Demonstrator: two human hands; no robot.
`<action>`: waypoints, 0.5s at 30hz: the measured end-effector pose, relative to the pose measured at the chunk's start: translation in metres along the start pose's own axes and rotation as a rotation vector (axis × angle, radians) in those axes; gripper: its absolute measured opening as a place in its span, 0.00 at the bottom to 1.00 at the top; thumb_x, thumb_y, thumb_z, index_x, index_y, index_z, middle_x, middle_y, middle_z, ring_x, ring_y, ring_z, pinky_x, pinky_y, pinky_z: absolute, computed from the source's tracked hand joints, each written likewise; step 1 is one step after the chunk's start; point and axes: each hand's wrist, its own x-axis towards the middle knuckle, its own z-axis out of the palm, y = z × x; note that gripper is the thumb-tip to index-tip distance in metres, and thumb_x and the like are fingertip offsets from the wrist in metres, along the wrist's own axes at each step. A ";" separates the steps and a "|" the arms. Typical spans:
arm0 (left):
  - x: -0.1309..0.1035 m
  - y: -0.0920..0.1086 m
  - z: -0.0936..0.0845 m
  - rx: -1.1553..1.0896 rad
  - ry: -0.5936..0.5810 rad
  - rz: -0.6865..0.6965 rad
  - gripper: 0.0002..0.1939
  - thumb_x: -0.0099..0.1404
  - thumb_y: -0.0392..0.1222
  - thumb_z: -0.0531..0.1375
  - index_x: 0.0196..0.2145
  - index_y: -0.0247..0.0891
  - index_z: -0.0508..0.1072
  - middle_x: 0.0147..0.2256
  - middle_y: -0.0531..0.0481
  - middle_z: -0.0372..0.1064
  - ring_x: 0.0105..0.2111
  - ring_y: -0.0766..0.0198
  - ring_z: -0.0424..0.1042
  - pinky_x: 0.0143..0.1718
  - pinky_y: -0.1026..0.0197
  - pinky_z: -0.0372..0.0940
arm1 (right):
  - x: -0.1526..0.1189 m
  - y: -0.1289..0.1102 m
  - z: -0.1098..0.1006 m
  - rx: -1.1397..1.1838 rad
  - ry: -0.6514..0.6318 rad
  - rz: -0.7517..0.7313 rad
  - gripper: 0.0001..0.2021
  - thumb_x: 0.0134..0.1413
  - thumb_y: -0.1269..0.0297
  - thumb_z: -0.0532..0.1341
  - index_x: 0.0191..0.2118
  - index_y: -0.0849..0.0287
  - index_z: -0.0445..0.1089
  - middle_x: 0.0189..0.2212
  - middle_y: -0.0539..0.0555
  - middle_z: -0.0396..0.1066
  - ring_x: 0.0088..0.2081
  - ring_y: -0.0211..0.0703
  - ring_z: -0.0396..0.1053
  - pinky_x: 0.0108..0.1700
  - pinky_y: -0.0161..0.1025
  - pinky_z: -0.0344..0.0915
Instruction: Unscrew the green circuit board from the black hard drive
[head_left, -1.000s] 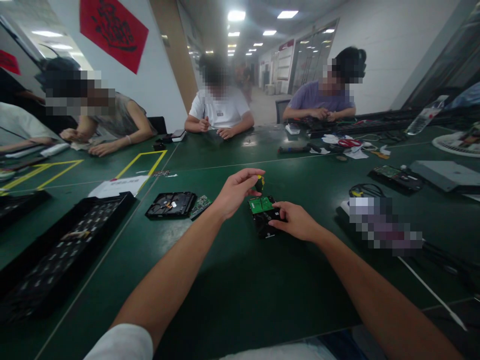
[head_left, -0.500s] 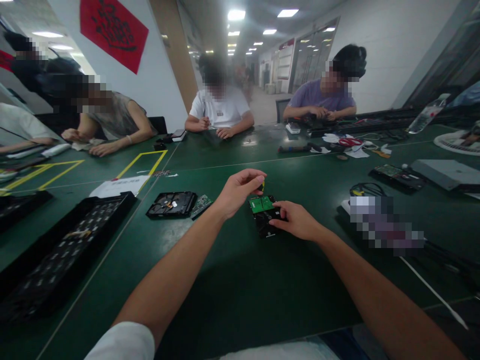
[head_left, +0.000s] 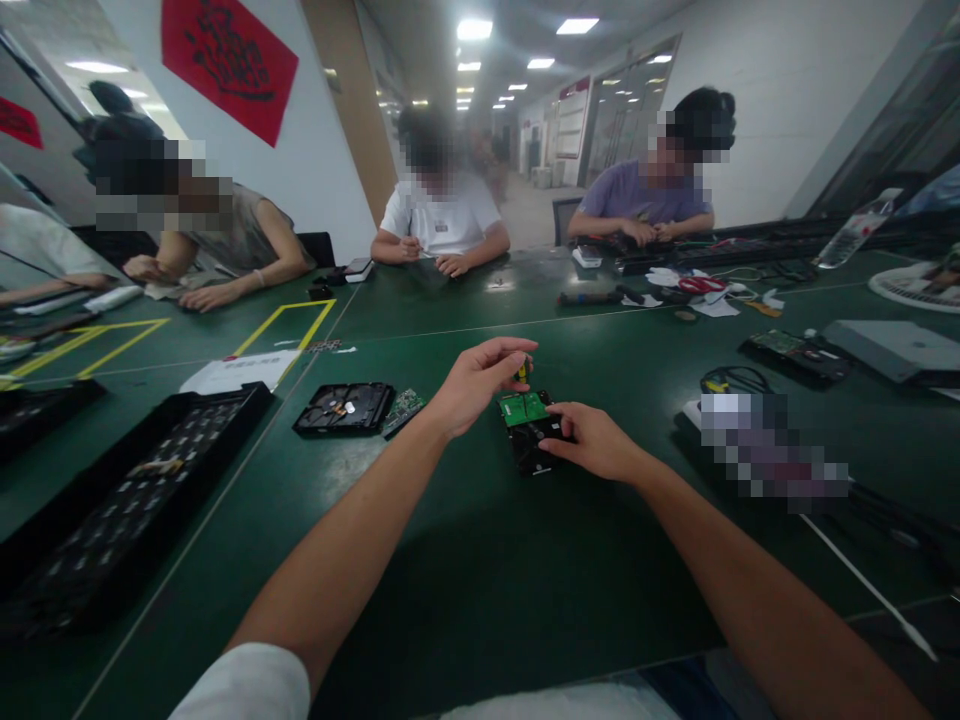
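My left hand (head_left: 480, 387) pinches the yellow and black handle of a small screwdriver (head_left: 523, 372). The tool stands nearly upright, its thin shaft pointing down at the green circuit board (head_left: 517, 410) of a hard drive (head_left: 534, 458). Whether the tip sits in a screw is too small to see. My right hand (head_left: 596, 438) grips the drive's right side, thumb on its black lower part and fingers at the edge. To the left lie another black hard drive (head_left: 341, 408) and a loose circuit board (head_left: 405, 412).
A long black tray (head_left: 142, 490) lies at the left, near a white paper sheet (head_left: 236, 372). On the right are a coiled cable (head_left: 735, 380), another drive (head_left: 795, 357), a grey box (head_left: 896, 347) and a bottle (head_left: 859, 228). Several people sit across the green table (head_left: 450, 600).
The fingers of my left hand have shifted slightly on the screwdriver, and more of its yellow handle shows. My right hand and the hard drive have stayed in place.
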 end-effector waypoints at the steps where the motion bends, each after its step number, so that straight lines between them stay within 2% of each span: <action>1: 0.000 0.001 0.000 -0.018 -0.001 -0.002 0.15 0.68 0.46 0.69 0.50 0.39 0.81 0.44 0.45 0.76 0.46 0.60 0.75 0.44 0.58 0.74 | 0.000 0.000 0.000 -0.002 -0.002 0.001 0.27 0.60 0.51 0.70 0.61 0.60 0.72 0.35 0.52 0.72 0.34 0.44 0.68 0.38 0.40 0.61; 8: -0.001 0.003 0.002 -0.049 -0.005 0.005 0.11 0.68 0.44 0.67 0.45 0.38 0.82 0.44 0.44 0.76 0.46 0.59 0.75 0.45 0.58 0.75 | 0.001 0.000 -0.001 -0.018 -0.017 -0.004 0.28 0.61 0.51 0.69 0.62 0.61 0.71 0.36 0.52 0.72 0.35 0.44 0.69 0.40 0.41 0.61; 15: 0.000 -0.003 -0.002 0.073 -0.006 0.024 0.14 0.66 0.46 0.70 0.47 0.39 0.82 0.43 0.47 0.76 0.41 0.63 0.74 0.41 0.60 0.73 | 0.000 -0.001 -0.001 -0.009 -0.018 -0.007 0.28 0.61 0.52 0.69 0.62 0.62 0.71 0.36 0.52 0.72 0.34 0.43 0.68 0.38 0.40 0.60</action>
